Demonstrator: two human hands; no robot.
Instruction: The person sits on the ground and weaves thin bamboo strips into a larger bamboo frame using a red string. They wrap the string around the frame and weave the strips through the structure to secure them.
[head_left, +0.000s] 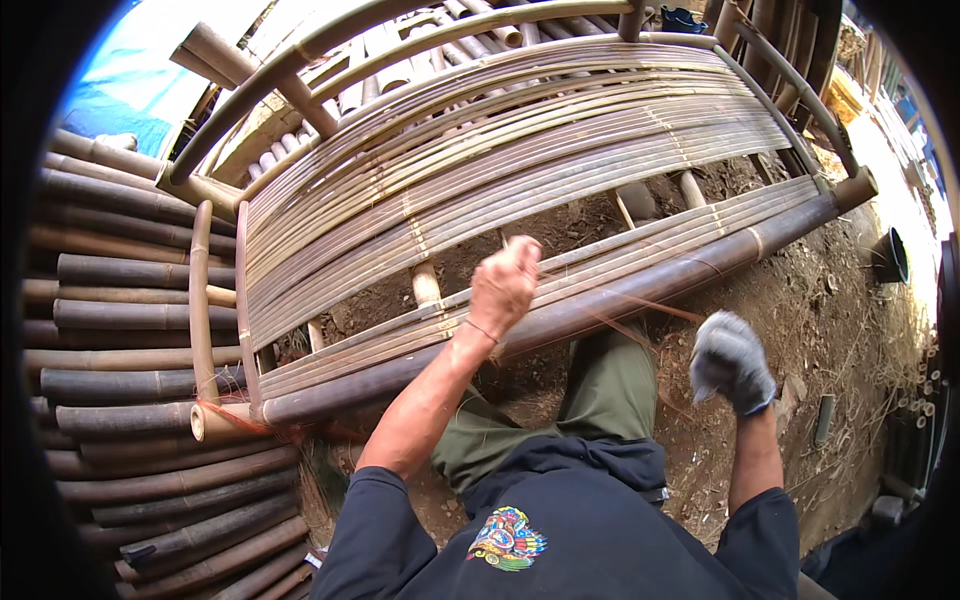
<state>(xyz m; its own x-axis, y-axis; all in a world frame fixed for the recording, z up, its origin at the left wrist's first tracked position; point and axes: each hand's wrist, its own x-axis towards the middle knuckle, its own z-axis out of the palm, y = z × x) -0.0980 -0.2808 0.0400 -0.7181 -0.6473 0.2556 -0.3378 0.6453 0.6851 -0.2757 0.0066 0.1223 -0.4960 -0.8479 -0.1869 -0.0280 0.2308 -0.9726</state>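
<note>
A long bamboo bench (610, 300) with a slatted seat lies across the view in front of me. My left hand (507, 285), bare and closed in a fist, is raised over the front slats (650, 245); whatever its fingers hold is hidden. My right hand (733, 360) wears a grey knitted glove and is closed, off the front rail on the right. A thin reddish cord (655, 306) runs from the front rail up to that glove, and finer loose strands curl around the rail between the hands. A gap in the seat shows soil below.
Dark bamboo poles (140, 345) are stacked along the left. More cut poles lie behind the bench, near a blue tarp (130, 85). Reddish strands (290, 430) tangle at the bench's left front corner. A black bucket (890, 256) stands at the right on bare ground.
</note>
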